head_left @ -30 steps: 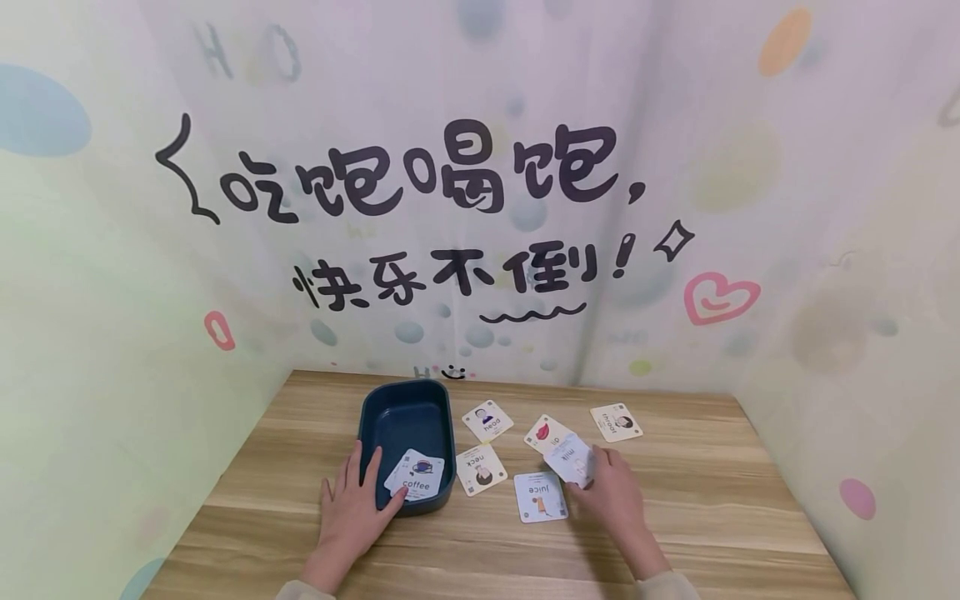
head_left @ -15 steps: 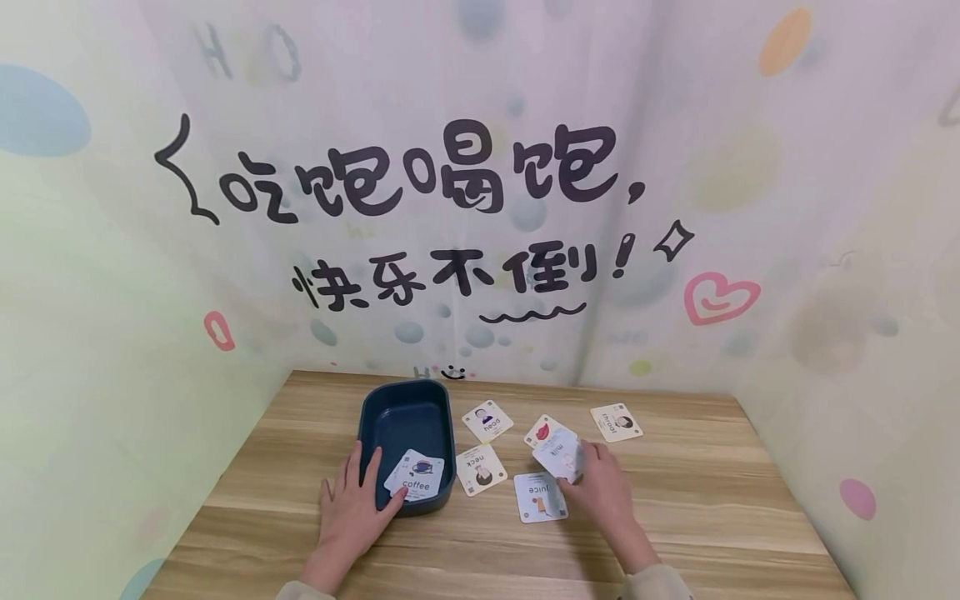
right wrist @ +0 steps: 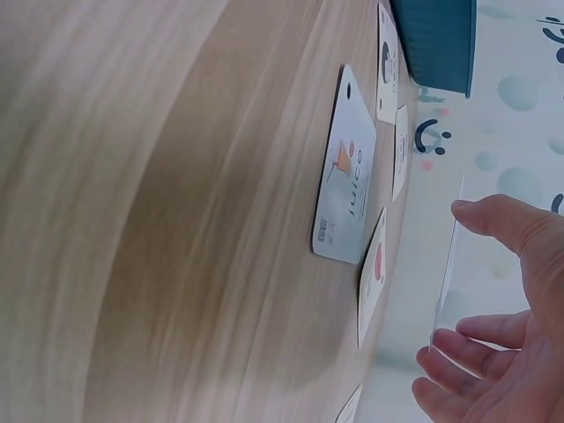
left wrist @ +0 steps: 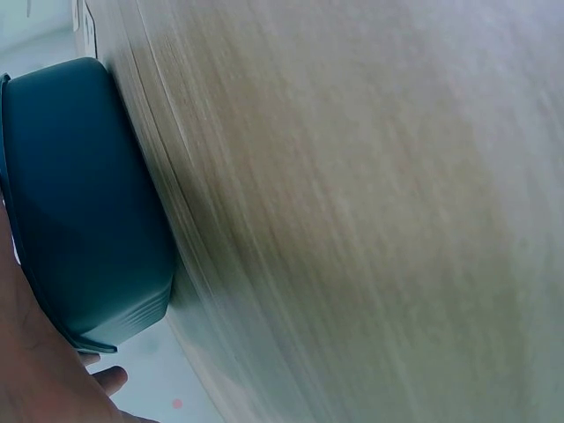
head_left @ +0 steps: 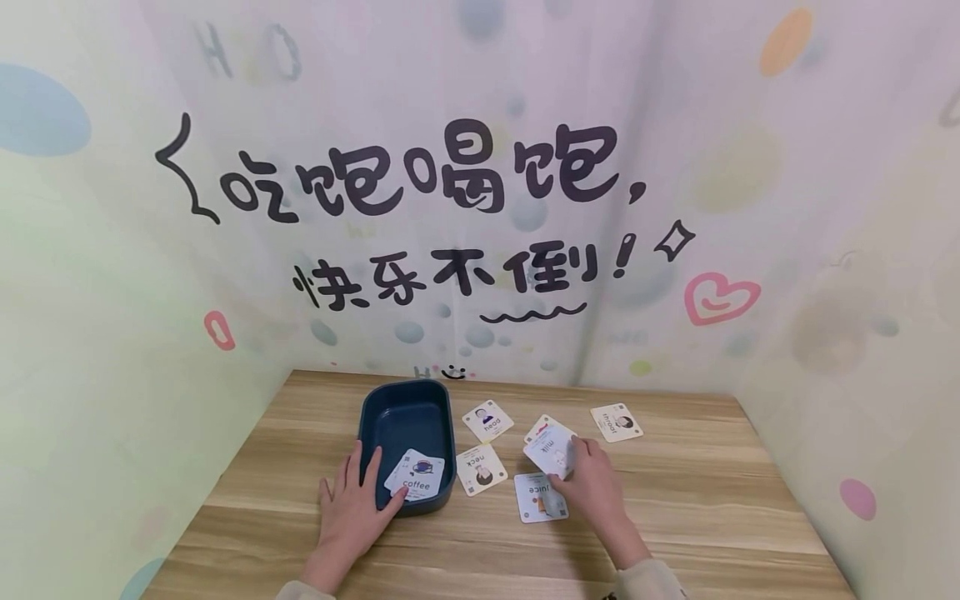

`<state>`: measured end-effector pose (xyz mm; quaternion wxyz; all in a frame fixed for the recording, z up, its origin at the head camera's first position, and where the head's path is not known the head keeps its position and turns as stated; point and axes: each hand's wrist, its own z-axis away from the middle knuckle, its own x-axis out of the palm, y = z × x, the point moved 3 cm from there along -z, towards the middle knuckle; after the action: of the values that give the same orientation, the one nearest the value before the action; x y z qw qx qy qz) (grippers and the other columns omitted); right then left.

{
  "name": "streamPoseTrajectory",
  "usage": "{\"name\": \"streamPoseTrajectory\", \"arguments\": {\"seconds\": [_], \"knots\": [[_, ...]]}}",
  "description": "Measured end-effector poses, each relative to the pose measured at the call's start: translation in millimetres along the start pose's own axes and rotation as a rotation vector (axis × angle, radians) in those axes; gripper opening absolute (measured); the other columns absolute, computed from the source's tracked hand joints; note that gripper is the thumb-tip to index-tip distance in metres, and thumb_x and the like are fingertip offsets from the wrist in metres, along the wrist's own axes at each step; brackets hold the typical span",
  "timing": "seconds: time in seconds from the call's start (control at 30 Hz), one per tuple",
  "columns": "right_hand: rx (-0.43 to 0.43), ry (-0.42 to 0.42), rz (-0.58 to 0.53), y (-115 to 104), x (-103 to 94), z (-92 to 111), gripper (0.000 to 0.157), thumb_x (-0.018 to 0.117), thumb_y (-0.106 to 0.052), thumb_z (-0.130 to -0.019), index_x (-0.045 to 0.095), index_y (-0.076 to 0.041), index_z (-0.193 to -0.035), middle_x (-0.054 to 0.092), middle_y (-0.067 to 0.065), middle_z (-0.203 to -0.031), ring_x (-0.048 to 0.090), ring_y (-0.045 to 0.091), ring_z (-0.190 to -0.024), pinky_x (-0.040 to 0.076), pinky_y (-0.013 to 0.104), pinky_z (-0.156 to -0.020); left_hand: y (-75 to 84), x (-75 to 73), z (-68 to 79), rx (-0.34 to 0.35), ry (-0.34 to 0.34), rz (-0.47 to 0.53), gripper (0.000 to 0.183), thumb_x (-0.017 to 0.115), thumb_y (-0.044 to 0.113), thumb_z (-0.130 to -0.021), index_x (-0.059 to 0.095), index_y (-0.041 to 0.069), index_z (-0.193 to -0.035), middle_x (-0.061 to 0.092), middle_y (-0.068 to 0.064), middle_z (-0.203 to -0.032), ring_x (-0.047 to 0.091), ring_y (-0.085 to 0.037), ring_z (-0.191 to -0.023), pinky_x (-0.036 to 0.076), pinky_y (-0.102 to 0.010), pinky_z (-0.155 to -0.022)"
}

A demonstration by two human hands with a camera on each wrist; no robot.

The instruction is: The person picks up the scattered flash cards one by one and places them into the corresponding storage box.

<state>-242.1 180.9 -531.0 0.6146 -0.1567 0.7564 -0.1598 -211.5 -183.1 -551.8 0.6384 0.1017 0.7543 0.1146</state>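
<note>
Held by its edges between thumb and fingertips, a pale "milk" card (head_left: pixel 549 451) is in my right hand (head_left: pixel 596 483). The right wrist view shows that card edge-on, lifted off the table. Beneath it in the head view, a lips card (head_left: pixel 542 426) is mostly hidden. A "juice" card (head_left: pixel 534 498) lies just in front of the right hand, partly shaded. My left hand (head_left: pixel 352 504) rests with spread fingers on the near left corner of a dark blue tray (head_left: pixel 452 433). In the tray, a "coffee" card (head_left: pixel 420 477) lies over another card.
A "head" card (head_left: pixel 487 421) and a "neck" card (head_left: pixel 482 469) lie right of the tray. Farther right at the back is a "throat" card (head_left: pixel 617 422). The wooden table (head_left: pixel 720 492) meets a printed wall (head_left: pixel 645 350) behind and at both sides.
My right hand has moved left with the milk card, which now covers more of the lips card. The left hand and tray have stayed put.
</note>
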Motion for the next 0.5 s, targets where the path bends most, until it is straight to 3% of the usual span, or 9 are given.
{"name": "streamPoseTrajectory", "arguments": {"seconds": [0.5], "knots": [[-0.004, -0.012, -0.006, -5.6, 0.5, -2.7, 0.079, 0.083, -0.033, -0.075, 0.052, 0.007, -0.136, 0.057, 0.024, -0.128, 0.059, 0.039, -0.110, 0.054, 0.054, -0.087, 0.3, 1.0, -0.6, -0.007, -0.008, -0.011, 0.085, 0.061, 0.061, -0.089, 0.036, 0.014, -0.155, 0.019, -0.020, -0.165, 0.028, -0.045, -0.146, 0.016, -0.079, -0.111]]}}
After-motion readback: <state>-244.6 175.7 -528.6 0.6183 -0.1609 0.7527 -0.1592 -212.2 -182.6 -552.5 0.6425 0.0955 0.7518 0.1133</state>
